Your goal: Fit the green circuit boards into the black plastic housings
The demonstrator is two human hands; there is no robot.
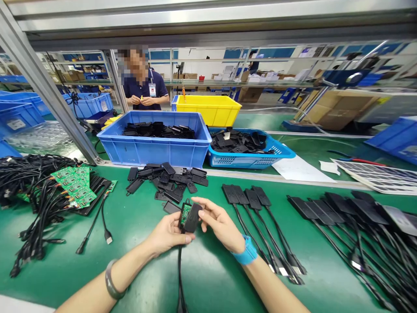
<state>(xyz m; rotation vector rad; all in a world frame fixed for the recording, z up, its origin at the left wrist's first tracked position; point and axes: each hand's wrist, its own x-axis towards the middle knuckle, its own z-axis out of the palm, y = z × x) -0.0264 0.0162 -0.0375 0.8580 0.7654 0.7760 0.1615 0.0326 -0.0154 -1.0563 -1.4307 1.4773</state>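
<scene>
My left hand grips a black plastic case half with a green circuit board seated in it. Two black cables hang down from its lower end. Over the board's right side, tilted, is a black case cover, pinched between the thumb and fingers of my right hand. The green board still shows on the left of the cover. Just behind my hands lies a loose pile of black case halves.
Cables with bare green boards are heaped at the left. Cased cables lie in a short row and a larger group at the right. Behind stand a blue bin and a blue basket of black parts. A co-worker is beyond.
</scene>
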